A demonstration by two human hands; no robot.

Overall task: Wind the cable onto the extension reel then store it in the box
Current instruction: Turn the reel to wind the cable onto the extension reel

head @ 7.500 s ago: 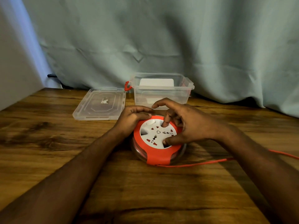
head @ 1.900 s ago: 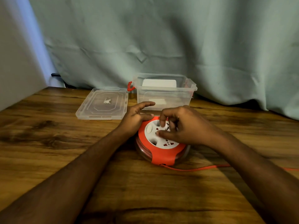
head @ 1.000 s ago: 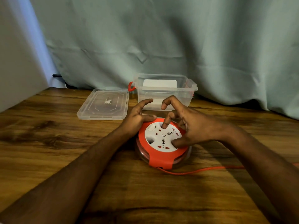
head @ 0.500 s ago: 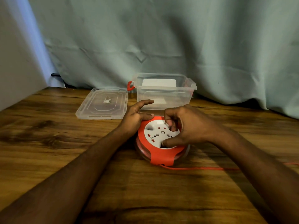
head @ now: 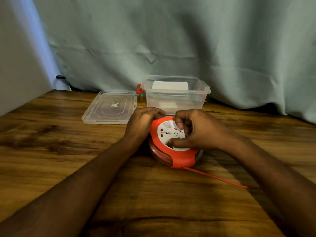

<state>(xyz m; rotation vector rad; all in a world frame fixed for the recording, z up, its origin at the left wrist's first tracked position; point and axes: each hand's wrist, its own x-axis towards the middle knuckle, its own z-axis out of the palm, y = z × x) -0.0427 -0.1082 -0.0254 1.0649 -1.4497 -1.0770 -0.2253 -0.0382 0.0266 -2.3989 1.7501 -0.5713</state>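
Nearest the viewer, on the wooden counter (head: 51, 168), two bare forearms enter from the lower corners, both cut off by the frame edge.

Item: orange cable (head: 215, 177). One thin strand leaves the near side of the reel and runs right across the counter until the right forearm hides it; its far end and plug are out of sight.

Item: extension reel (head: 183, 159). Round, orange rim, white socket face on top, clear lower drum with wound turns showing dimly through it. Lies flat on the counter at centre, just in front of the box. The right half of the socket face is covered.

Item: left hand (head: 142, 122). Its grip is clamped on the reel's left rim, fingers curled over the far edge; fingertips partly hidden behind the rim.

Item: right hand (head: 201, 132). Fingers curled down onto the socket face, thumb laid along its near edge; what the fingertips catch is hidden beneath the knuckles.

Item: lid (head: 111, 108). Clear, flat on the counter, left of the box.

Item: box (head: 176, 98). Clear, open, red latch (head: 139, 88) on its left end; the right latch barely shows. Something pale shows through its walls, unidentifiable.

Backdrop: grey-green curtain (head: 188, 40).
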